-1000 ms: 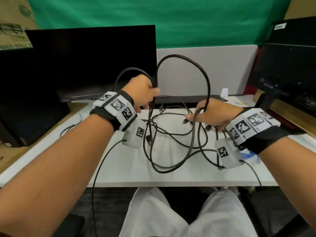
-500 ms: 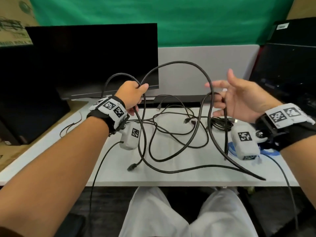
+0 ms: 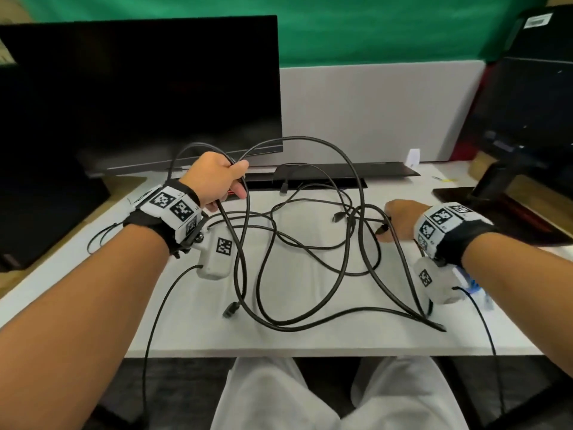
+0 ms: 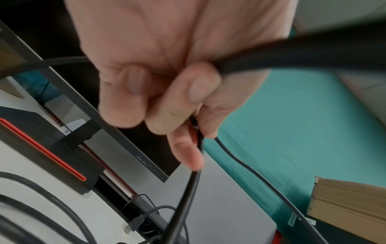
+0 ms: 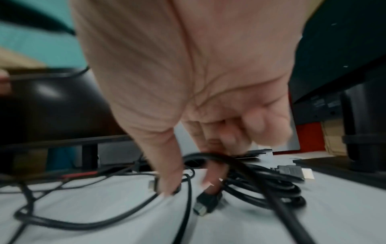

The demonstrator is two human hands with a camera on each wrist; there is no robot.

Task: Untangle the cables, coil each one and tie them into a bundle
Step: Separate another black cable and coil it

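Cables (image 3: 297, 259) sprawl tangled over the tabletop (image 3: 186, 336); left hand (image 3: 214, 178) grips raised loops, right hand (image 3: 400, 221) pinches a plug (image 5: 205, 202).

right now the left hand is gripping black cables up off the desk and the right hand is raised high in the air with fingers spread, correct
Not quite. The left hand does grip the black cables above the desk, but the right hand is not raised: the head view shows it down at the desk, and the right wrist view shows its fingertips among the cables around a plug.
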